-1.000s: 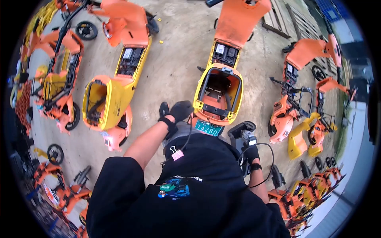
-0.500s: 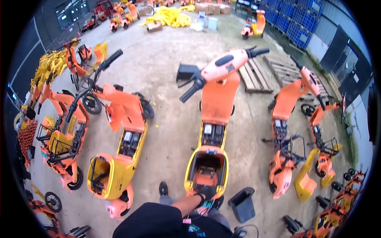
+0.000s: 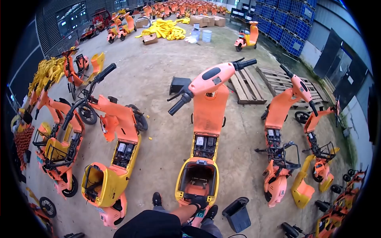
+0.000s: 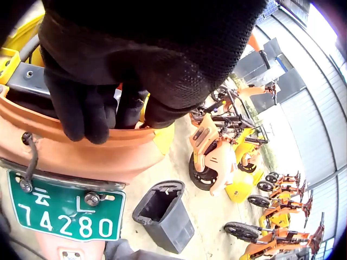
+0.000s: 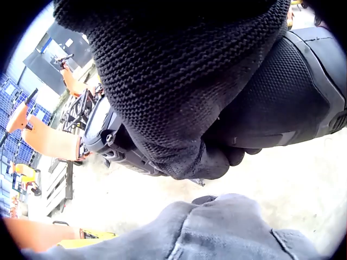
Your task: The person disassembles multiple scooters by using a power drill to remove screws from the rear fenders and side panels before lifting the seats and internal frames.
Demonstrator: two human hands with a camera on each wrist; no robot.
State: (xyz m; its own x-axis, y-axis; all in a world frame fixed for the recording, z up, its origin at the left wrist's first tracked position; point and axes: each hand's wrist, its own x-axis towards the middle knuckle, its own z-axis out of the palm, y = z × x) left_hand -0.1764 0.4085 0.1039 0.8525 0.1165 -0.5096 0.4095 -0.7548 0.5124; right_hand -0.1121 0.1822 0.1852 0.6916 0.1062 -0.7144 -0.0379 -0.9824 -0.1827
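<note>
An orange and yellow scooter [image 3: 210,115] stands upright in front of me, its seat area uncovered. My black-gloved left hand [image 3: 197,201] grips the back rim of its open body, with fingers [image 4: 95,116] hooked over the orange edge [image 4: 87,146] in the left wrist view. Below them is the green licence plate [image 4: 68,208], bolted on and reading 74280. My gloved right hand [image 5: 168,114] wraps round a black power tool [image 5: 276,92] with a textured body, close above my grey trouser leg. The head view hides this hand. The tool's tip is out of view.
A black plastic bin [image 3: 239,217] stands on the floor just right of the scooter. A half-stripped scooter [image 3: 113,174] is on the left, another [image 3: 278,158] on the right beside a loose yellow panel [image 3: 303,186]. Wooden pallets [image 3: 247,89] lie beyond.
The head view has tilted up, bringing the handlebar and yard into sight. My left hand has moved right onto the scooter's back rim. The right hand has dropped out of the head view.
</note>
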